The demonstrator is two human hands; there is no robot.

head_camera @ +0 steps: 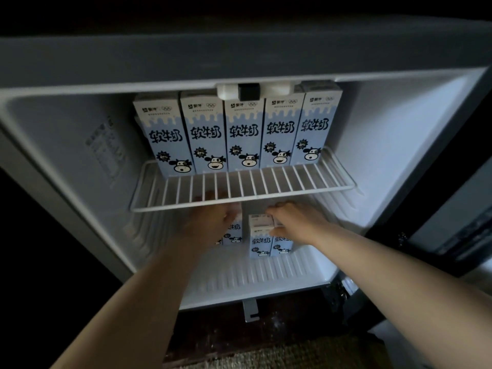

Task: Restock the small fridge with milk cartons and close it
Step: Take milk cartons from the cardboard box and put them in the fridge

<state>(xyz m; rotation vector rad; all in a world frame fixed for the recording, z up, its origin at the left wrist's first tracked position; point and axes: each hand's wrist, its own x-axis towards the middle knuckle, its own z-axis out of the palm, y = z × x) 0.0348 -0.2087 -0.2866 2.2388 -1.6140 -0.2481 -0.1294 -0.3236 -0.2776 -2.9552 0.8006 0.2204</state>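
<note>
The small fridge stands open. Several blue-and-white milk cartons with cow drawings line the back of its white wire shelf. Below the shelf, my left hand grips a carton at its top; most of that carton is hidden by the hand. My right hand grips the tops of two cartons standing side by side on the fridge floor, thumb on the front, fingers over the top.
The open fridge door hangs at the right. A black-and-white thermostat block sits under the fridge ceiling. The front half of the wire shelf is bare. A dark floor and a woven mat lie below.
</note>
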